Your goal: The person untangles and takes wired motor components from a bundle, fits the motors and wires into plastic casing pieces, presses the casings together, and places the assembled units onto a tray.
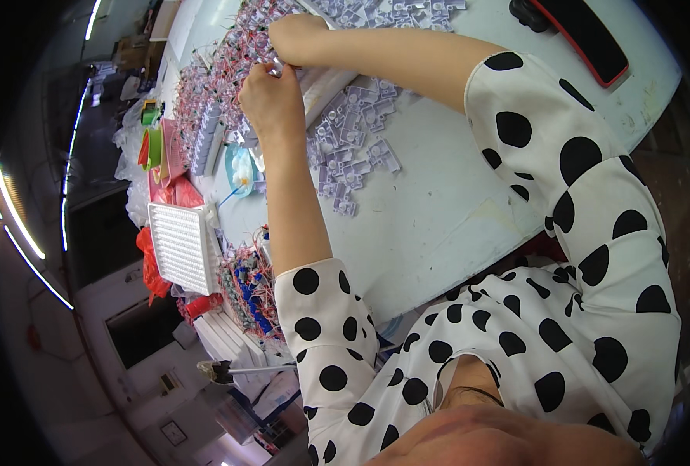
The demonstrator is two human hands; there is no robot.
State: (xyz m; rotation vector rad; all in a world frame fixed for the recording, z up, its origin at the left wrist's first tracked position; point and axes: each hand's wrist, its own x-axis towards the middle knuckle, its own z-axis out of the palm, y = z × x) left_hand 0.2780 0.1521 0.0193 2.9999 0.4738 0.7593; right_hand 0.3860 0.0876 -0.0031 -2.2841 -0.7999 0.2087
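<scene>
both hands, left hand [270,99] and right hand [297,39], pinch one small clear part [277,65] above grey plastic pieces [353,147].

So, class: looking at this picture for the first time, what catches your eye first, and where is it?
The black-dotted white sleeves fill the lower right. Both arms reach to the table's far side, where the left hand and right hand pinch a small part above scattered pale plastic pieces. A white grid tray lies left.

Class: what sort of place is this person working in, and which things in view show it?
Probably a small assembly workshop. The left hand and right hand work a tiny part above heaps of grey plastic pieces, wired components and a white grid tray.
</scene>
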